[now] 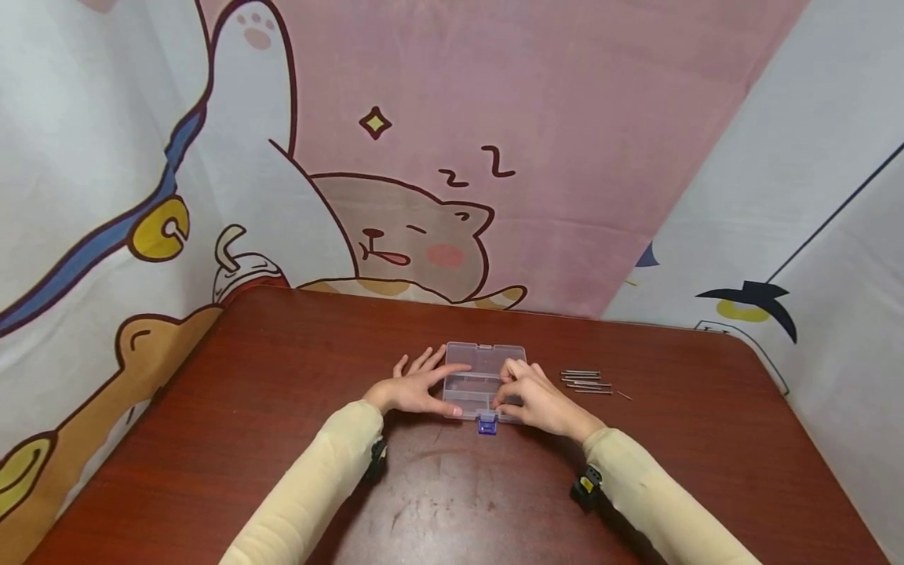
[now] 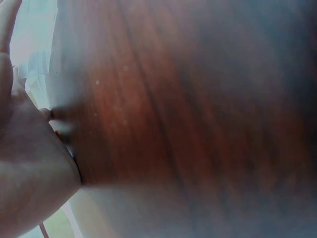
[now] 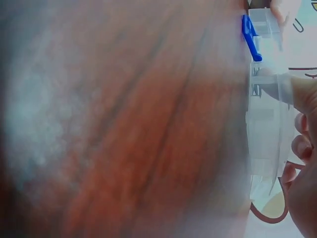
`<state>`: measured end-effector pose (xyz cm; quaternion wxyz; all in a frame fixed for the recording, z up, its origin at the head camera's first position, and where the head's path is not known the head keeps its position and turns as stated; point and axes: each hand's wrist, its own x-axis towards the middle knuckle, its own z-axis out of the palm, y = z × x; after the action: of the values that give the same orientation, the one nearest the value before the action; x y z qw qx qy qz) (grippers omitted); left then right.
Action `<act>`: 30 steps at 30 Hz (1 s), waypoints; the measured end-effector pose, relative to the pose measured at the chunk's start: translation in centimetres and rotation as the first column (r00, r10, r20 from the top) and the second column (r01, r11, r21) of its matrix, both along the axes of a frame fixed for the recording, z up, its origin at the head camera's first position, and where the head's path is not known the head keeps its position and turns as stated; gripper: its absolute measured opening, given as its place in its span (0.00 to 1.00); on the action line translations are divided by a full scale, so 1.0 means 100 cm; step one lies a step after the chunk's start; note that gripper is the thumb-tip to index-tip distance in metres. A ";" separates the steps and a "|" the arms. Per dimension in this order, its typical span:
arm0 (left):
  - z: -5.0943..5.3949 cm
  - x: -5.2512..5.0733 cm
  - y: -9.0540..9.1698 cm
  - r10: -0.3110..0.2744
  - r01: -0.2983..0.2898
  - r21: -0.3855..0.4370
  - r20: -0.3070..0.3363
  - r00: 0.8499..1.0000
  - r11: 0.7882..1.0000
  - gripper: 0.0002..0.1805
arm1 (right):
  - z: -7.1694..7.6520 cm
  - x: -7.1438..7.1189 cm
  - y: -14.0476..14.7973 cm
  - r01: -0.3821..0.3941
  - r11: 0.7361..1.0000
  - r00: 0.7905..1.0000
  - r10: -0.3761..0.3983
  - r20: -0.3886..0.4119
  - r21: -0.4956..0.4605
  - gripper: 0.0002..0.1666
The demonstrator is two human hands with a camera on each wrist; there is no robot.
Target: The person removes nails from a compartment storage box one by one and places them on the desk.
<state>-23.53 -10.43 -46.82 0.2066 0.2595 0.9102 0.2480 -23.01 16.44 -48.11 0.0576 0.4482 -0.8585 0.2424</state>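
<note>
A clear plastic box with compartments lies at the middle of the table, its blue latch on the near side. Across its left side, my left hand spreads straight fingers, the thumb at the near left corner; the left wrist view shows the palm. My right hand has bent fingers and thumb in the near right part of the box. Small metal pieces show through the box wall beside the right thumb in the right wrist view; whether the fingers pinch one is hidden.
Several thin metal nails lie side by side to the right of the box, with a single one slanting apart from them. Behind the brown table hangs a printed cloth.
</note>
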 end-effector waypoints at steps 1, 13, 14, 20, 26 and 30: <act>0.000 0.000 0.000 -0.001 0.001 0.003 0.002 1.000 1.000 0.43 | 0.000 0.000 0.000 -0.001 1.000 1.000 0.001 0.008 0.006 0.05; -0.001 0.001 0.001 -0.006 0.006 0.006 0.001 1.000 1.000 0.43 | -0.002 0.004 0.009 0.030 0.992 0.993 -0.016 0.113 -0.125 0.05; 0.000 0.001 0.000 -0.003 0.003 0.006 0.005 1.000 1.000 0.43 | -0.001 0.004 0.009 0.039 0.990 0.992 -0.022 0.124 -0.134 0.05; 0.000 0.001 -0.001 0.008 -0.008 0.000 0.010 1.000 1.000 0.44 | 0.006 0.005 0.014 0.095 0.974 0.978 -0.053 0.200 -0.206 0.04; -0.002 0.001 -0.002 0.006 -0.006 0.012 0.008 1.000 1.000 0.44 | 0.010 0.006 0.019 0.140 0.970 0.957 -0.080 0.278 -0.201 0.03; -0.001 0.001 -0.002 0.000 -0.001 0.018 0.010 1.000 1.000 0.43 | 0.010 0.009 0.028 0.140 0.967 0.958 -0.078 0.277 -0.211 0.04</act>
<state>-23.43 -10.58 -46.92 0.2088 0.2598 0.9070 0.2574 -22.15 19.19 -47.12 0.0059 0.3537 -0.8483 0.3940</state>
